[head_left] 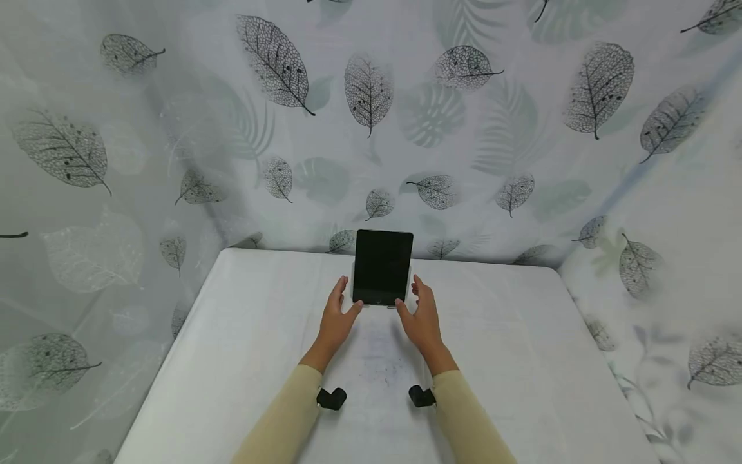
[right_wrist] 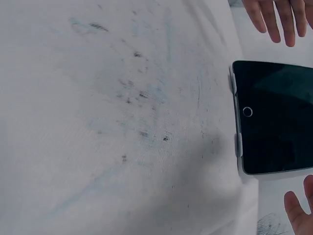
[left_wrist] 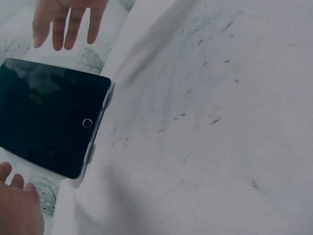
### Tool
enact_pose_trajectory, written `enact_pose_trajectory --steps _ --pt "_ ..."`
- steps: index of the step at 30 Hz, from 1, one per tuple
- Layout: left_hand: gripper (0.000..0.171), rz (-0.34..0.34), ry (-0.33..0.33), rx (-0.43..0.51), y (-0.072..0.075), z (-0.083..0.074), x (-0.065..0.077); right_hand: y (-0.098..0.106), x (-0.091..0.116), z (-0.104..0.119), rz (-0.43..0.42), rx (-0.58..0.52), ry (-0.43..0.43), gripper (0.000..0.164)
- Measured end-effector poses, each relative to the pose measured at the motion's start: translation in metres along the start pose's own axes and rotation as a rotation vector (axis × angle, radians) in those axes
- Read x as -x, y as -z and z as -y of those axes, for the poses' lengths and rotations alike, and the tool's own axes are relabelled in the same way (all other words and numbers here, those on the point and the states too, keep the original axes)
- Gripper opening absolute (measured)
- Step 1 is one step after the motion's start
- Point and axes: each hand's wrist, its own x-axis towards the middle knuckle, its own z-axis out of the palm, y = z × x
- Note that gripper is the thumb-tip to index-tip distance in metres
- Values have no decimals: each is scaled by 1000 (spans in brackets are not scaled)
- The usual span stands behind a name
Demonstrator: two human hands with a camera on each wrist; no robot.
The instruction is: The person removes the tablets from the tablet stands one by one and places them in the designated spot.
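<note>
A black tablet (head_left: 382,267) with a round home button stands propped, leaning back, near the far edge of the table. Small pale lips of a stand (left_wrist: 90,152) hold its lower edge. To its left is my left hand (head_left: 337,319), fingers pointing forward and thumb near the tablet's lower left corner. My right hand (head_left: 420,322) mirrors it on the other side, thumb near the lower right corner. In the right wrist view, gaps show between the tablet (right_wrist: 279,117) and both hands. Neither hand grips anything.
A white cloth with bluish and dark smudges covers the table (head_left: 261,322). Leaf-patterned curtains (head_left: 371,161) hang behind and at both sides. A small black device (head_left: 332,399) sits at the left wrist, and another black device (head_left: 422,396) at the right wrist.
</note>
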Motion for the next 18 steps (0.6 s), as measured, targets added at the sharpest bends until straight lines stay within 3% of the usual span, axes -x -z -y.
enact_pose_trajectory --steps 7,12,18 --pt "71 24 12 71 -1 -8 -13 -10 -19 -12 -31 -156 -59 65" --pt "67 48 21 68 0 -22 -10 -16 -23 -16 -32 -193 -132 57" --pt "67 58 -12 102 -1 -17 -9 -22 -22 -16 -41 -266 -183 52"
